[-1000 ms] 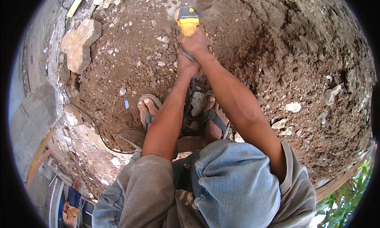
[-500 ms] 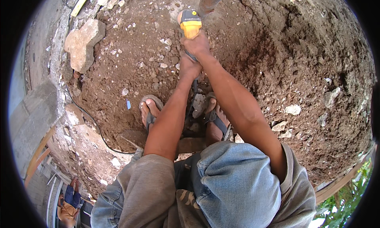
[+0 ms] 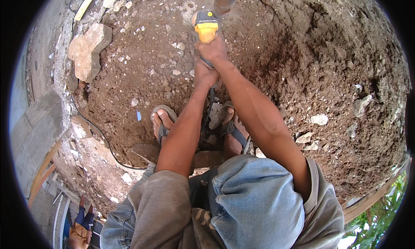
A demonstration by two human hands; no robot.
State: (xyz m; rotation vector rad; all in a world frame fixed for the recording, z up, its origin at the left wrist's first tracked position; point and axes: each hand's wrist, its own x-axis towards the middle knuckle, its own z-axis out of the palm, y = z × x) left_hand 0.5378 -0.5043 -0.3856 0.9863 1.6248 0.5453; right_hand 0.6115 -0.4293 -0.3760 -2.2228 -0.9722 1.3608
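Note:
A yellow and black power tool that looks like an angle grinder points away from me, low over the soil. My right hand is closed round its body just behind the yellow part. My left hand grips the rear end, close below the right. Most of the handle is hidden by my fingers. A dark cord hangs from the tool's back toward my feet. Right beside the tool's head is the lower end of a grey pipe or post; whether they touch I cannot tell.
My sandalled feet stand on loose brown soil. A large pale rock lies at left, near a black cable. A soil bank with stones rises at right. Another person is at the lower left.
The view has shifted slightly. My hands keep their grip on the grinder, which stays beside the pipe. The person at lower left has changed posture a little.

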